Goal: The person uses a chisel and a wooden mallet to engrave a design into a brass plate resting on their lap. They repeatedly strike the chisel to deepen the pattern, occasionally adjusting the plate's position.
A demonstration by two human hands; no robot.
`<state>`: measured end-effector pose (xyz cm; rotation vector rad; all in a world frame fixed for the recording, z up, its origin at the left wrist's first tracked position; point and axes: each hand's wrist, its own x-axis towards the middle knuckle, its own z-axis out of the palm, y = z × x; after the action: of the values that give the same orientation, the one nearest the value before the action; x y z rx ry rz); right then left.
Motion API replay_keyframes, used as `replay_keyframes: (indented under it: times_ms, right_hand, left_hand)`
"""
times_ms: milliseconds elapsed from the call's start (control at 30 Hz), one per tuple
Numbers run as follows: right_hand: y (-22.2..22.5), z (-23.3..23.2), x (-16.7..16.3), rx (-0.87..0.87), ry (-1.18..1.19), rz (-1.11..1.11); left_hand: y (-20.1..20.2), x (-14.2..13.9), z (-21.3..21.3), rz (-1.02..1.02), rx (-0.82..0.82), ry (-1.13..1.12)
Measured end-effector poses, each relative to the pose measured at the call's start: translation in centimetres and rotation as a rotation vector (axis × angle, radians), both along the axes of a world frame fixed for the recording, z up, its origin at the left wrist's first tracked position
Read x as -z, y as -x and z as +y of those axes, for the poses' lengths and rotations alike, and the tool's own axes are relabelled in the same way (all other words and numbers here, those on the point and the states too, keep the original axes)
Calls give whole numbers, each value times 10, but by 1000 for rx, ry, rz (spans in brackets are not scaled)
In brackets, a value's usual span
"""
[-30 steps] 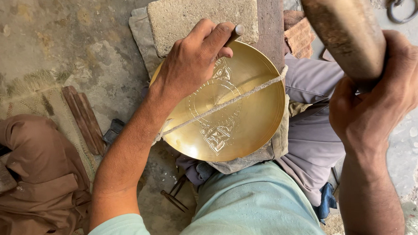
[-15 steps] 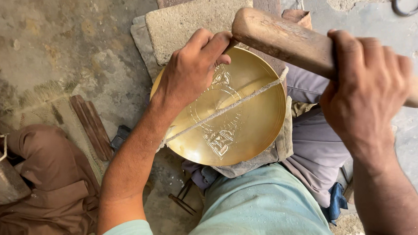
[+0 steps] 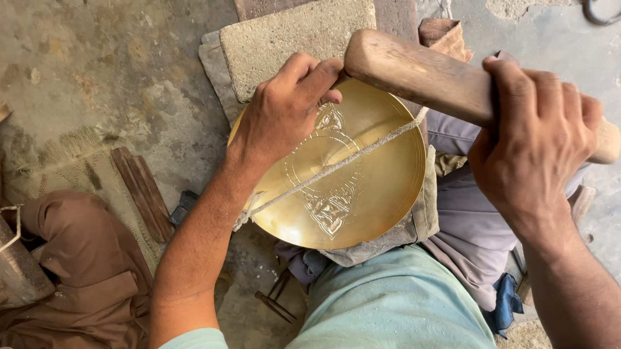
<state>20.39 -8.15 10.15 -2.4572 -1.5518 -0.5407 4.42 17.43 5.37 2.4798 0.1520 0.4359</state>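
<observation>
Striking needs a firm grip: right hand [image 3: 542, 141] clamped round the wooden mallet [image 3: 426, 76], its head meeting the tool pinched in the left hand [image 3: 286, 108] at the far rim of the brass bowl [image 3: 368, 193]. Bowl sits on cloth in the lap, cord [image 3: 338, 167] across it. Keep tool steady, blows short

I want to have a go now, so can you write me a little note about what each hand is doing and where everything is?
Left hand: grip on the far rim of the brass plate, fingers curled over the edge.
Right hand: shut around the wooden mallet, whose head is at the plate's top rim.
Plate: rests on a cloth-covered lap, against the stone block; a cord stretches across it.
Done: an engraved pattern shows at the plate's centre.
Left: the remaining surface looks plain.
</observation>
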Motion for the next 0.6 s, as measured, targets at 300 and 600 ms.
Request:
replay_keyframes:
  times_ms: [300, 600]
  right_hand:
    - [0, -5, 4, -29, -402, 760]
    - [-13, -12, 22, 87, -31, 327]
  left_hand:
    - [-3, 0, 1, -7, -4, -2]
    - [-5, 3, -3, -2, -19, 0]
